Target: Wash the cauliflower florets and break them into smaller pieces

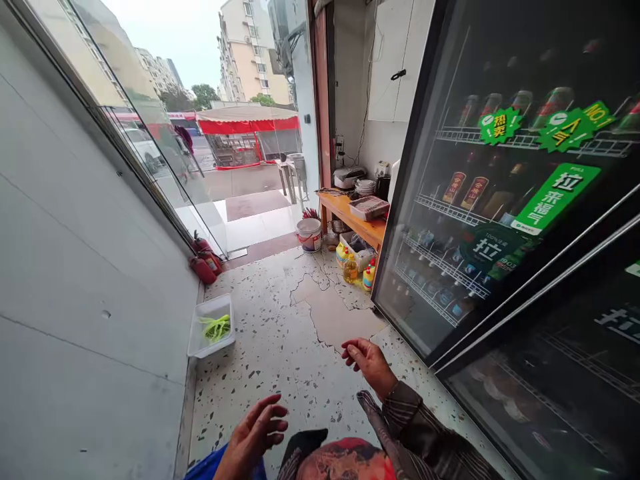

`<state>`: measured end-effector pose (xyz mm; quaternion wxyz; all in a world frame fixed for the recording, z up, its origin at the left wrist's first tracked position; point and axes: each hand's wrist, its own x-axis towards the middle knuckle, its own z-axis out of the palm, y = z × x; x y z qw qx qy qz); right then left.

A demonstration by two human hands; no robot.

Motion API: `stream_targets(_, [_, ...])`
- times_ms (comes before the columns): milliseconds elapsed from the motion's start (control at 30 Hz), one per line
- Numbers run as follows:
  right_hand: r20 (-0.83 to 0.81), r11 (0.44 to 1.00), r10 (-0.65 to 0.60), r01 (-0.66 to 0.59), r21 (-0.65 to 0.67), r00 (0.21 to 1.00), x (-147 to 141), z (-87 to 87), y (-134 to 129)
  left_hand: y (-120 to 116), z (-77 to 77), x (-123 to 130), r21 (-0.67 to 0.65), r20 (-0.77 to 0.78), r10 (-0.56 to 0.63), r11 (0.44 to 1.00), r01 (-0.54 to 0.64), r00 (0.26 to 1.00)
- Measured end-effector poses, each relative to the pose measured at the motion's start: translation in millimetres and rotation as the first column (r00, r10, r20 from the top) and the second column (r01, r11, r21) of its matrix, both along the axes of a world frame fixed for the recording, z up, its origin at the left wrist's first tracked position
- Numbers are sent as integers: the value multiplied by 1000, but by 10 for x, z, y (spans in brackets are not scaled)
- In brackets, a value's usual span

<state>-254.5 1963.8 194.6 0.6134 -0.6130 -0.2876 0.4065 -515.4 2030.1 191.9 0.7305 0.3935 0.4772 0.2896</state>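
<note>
My bare left hand (253, 432) hangs low, fingers parted and loosely curled, its bare wrist running off the bottom edge. My bare right hand (369, 363) is held farther forward, bent inward at the wrist, thumb drawn in close to half-folded fingers; whether they touch, I can't quite tell. A dark brown, pale-striped fabric sleeve (430, 430) covers my right forearm up to the wrist.
</note>
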Motion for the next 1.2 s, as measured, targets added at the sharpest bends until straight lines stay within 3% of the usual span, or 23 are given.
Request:
stream_targets(100, [12, 1000, 19, -19, -5, 1000, 97, -97, 630, 681, -111, 160, -6, -11, -42, 999, 42, 999])
stream_targets(200, [1, 998, -66, 66, -16, 998, 314, -205, 1144, 1476, -180, 396, 31, 2, -103, 994, 103, 995])
stream_targets(300, [-18, 976, -215, 214, -30, 976, 569, -222, 1553, 2278, -129, 691, 65, 17, -164, 985, 163, 986])
stream_targets(400, [-20, 938, -346, 345, -30, 938, 767, -169, 1870, 2970, 23, 1012, 102, 18, -265, 960, 262, 964])
stream_targets(567, [-32, 880, -473, 470, -68, 880, 1033, -173, 2315, 3812, 247, 1564, 100, 27, -464, 883, 459, 885])
stream_targets(700, [-56, 828, -557, 548, -120, 829, 1404, -257, 2805, 4356, 226, 1946, 62, 33, -504, 863, 502, 863])
stream_targets(800, [-57, 834, -548, 540, -109, 835, 1790, -311, 3342, 4794, 170, 2181, 29, 8, -483, 875, 483, 875])
stream_targets(933, [-104, 878, -477, 467, -107, 873, 2295, -343, 4248, 5421, 198, 2460, 24, -29, -376, 926, 377, 926])
stream_targets(1067, [-109, 945, -325, 318, -82, 939, 2630, -271, 5225, 5970, 269, 2706, 23, -26, -306, 952, 306, 952])
stream_targets(1200, [-59, 989, -140, 136, -62, 988, 2836, -212, 6097, 6455, 238, 2912, -12, -35, -271, 963, 271, 962])
